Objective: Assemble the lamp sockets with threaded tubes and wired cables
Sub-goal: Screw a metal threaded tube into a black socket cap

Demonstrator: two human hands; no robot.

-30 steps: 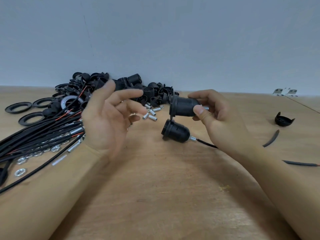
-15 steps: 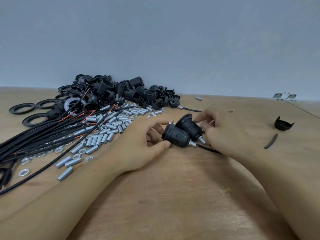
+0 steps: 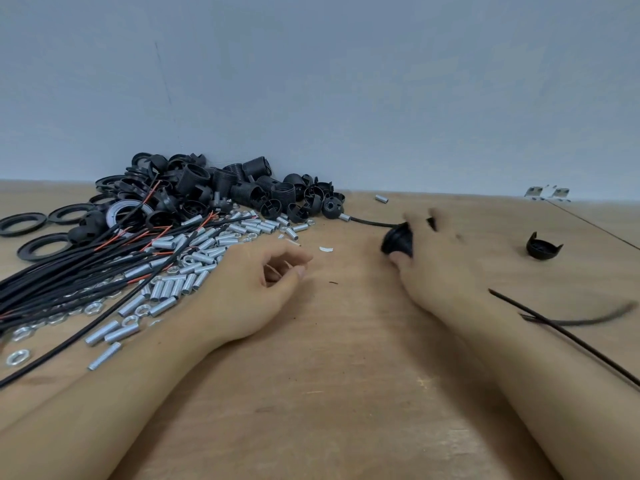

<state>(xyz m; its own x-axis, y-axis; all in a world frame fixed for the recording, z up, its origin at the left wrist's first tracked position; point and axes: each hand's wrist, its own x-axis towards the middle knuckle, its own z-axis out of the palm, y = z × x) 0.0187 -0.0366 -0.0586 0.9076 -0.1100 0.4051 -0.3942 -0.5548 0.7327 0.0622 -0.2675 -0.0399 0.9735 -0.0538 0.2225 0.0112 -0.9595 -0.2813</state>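
On the table, blurred black socket, right hand gripping it

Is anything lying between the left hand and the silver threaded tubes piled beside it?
Nothing visible. The left hand rests on the wooden table, its wrist side right against the silver threaded tubes; only black wired cables cross the farther tubes.

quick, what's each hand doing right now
Left hand: loosely curled on the table, holding nothing.
Right hand: blurred, on a black socket; grip cannot be told.
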